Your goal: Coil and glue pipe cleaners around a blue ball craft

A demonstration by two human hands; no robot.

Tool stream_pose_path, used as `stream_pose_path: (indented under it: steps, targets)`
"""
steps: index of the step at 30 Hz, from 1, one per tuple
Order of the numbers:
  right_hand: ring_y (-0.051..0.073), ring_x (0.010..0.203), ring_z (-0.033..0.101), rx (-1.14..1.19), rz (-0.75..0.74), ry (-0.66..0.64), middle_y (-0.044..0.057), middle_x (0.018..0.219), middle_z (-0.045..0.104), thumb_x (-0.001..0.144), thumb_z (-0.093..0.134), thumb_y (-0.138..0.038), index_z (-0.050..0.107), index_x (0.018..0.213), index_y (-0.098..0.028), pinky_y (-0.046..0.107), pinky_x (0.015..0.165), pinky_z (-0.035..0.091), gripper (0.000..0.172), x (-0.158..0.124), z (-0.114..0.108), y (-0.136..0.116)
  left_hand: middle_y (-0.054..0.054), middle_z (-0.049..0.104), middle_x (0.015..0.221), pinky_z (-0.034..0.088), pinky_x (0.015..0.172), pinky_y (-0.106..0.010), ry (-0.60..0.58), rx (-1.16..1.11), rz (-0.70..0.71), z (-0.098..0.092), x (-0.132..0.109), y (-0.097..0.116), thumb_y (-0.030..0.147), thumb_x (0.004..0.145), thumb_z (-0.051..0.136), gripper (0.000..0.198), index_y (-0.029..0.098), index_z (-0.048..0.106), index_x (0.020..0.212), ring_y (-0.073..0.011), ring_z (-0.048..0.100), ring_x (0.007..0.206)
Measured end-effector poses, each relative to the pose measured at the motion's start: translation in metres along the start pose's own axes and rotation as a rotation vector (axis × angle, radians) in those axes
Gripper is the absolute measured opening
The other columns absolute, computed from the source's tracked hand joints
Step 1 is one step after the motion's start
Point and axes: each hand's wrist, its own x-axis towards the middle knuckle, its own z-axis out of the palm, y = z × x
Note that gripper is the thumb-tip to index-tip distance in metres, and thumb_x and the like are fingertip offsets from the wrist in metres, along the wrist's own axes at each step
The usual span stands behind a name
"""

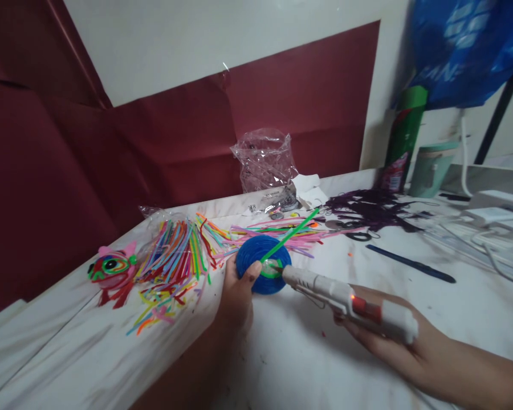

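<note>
My left hand point(238, 293) is closed on a round blue coiled disc point(256, 256), thumb on its face, holding it up on edge above the white table point(308, 353). A green strip point(293, 233) runs from the disc's green centre up to the right. My right hand point(380, 336) grips a white glue gun point(350, 302) with a red light on its side. The gun's nozzle touches the green centre of the disc.
A pile of coloured strips point(175, 250) lies left of the disc, with a pink and red craft figure point(113, 270) beside it. Behind are a clear plastic bag point(265, 159), purple strips point(367, 208), a dark pen point(410, 263), a green spray can point(404, 139), a cup point(431, 168) and white cables point(491, 228).
</note>
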Motion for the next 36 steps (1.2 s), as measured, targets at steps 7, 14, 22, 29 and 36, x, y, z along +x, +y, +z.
stream_pose_path:
  steps: [7, 14, 22, 29, 36]
  targets:
    - [0.018, 0.064, 0.063, 0.019, -0.054, -0.013, 0.003, 0.070, 0.062, 0.087, 0.048, -0.018, 0.053, 0.076, -0.024, 0.025, 0.052, 0.049, 0.013, 0.000, -0.003, 0.007, -0.007, 0.070, 0.098, 0.052, 0.077, -0.033, 0.023, -0.034, 0.006, 0.000, 0.001, 0.002, 0.033, 0.063, 0.078, 0.057, 0.017, 0.055, 0.112, -0.0206, 0.066, 0.086]
    - [0.019, 0.060, 0.057, -0.291, -0.214, -0.330, 0.005, 0.070, 0.060, 0.086, 0.047, -0.020, 0.052, 0.077, -0.021, 0.031, 0.055, 0.045, 0.010, 0.003, 0.005, 0.024, -0.005, 0.069, 0.097, 0.055, 0.072, -0.032, 0.166, -0.054, 0.024, -0.011, 0.015, 0.013, 0.035, 0.064, 0.078, 0.054, 0.020, 0.057, 0.111, -0.0187, 0.066, 0.083]
    - [0.028, 0.073, 0.062, -0.540, -0.152, -0.564, 0.011, 0.082, 0.066, 0.081, 0.063, -0.032, 0.062, 0.083, -0.018, 0.041, 0.065, 0.050, 0.015, 0.008, 0.009, 0.038, -0.004, 0.067, 0.097, 0.054, 0.075, -0.034, 0.110, -0.050, -0.005, -0.013, 0.014, 0.010, 0.036, 0.062, 0.078, 0.055, 0.019, 0.056, 0.109, -0.0188, 0.065, 0.085]
    - [0.023, 0.089, 0.065, -0.368, -0.388, -0.250, 0.011, 0.098, 0.068, 0.087, 0.060, -0.022, 0.059, 0.107, -0.019, 0.034, 0.075, 0.054, 0.020, 0.031, -0.027, 0.013, -0.004, 0.066, 0.095, 0.051, 0.075, -0.031, 0.014, 0.077, 0.029, -0.012, 0.011, 0.004, 0.036, 0.061, 0.077, 0.060, 0.019, 0.052, 0.113, -0.0175, 0.062, 0.081]
    - [0.031, 0.117, 0.056, -0.456, -0.504, 0.055, 0.021, 0.122, 0.063, 0.091, 0.052, -0.018, 0.057, 0.115, -0.013, 0.047, 0.093, 0.047, 0.025, 0.071, 0.000, 0.000, -0.007, 0.063, 0.106, 0.049, 0.082, -0.032, -0.027, 0.184, 0.073, -0.009, 0.003, 0.004, 0.034, 0.060, 0.077, 0.070, 0.020, 0.048, 0.123, -0.0207, 0.061, 0.092]
